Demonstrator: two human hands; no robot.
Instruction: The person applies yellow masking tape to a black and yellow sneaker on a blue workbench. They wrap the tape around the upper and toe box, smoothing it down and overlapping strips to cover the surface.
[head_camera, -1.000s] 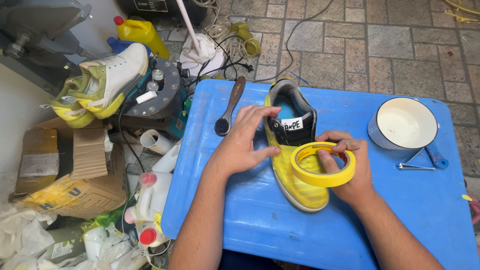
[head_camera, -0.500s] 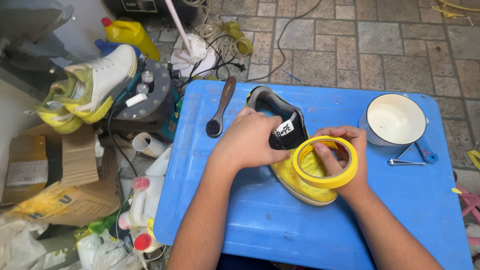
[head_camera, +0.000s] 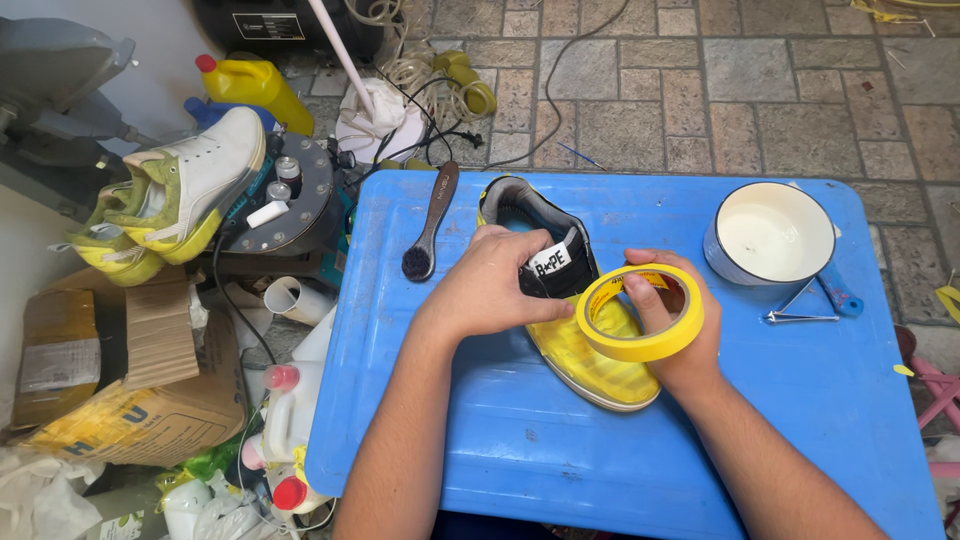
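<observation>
Tape roll update: the yellow masking-tape roll (head_camera: 641, 314) sits lower and closer to the sneaker than a second ago, now overlapping the toe end of the black-and-yellow sneaker (head_camera: 572, 312), which lies on the blue plastic table (head_camera: 500, 440).

Right hand (head_camera: 672, 335) is closed around the roll, thumb through the core, fingers wrapped under the rim. Firm hold, not a pinch.

Left hand (head_camera: 490, 290) has slid from the shoe's side up over the tongue area and lies flat on it, fingers curled down the far side. It presses the shoe rather than clasping it; nothing is held inside the palm as far as I can see.

The sneaker itself has barely shifted: same angle, heel toward the far edge, toe toward the person. Its front half already looks wrapped in yellow.

My read: hands have closed in, one pinning and one feeding, so taping looks mid-way. Whether a free tape end is stuck to the shoe I cannot tell; the hands hide it.

Unmoved nearby: dark wooden-handled brush (head_camera: 430, 225) left of the shoe, white enamel pot (head_camera: 770, 233) near the right edge, small metal tool (head_camera: 797, 316) just beside it.
</observation>
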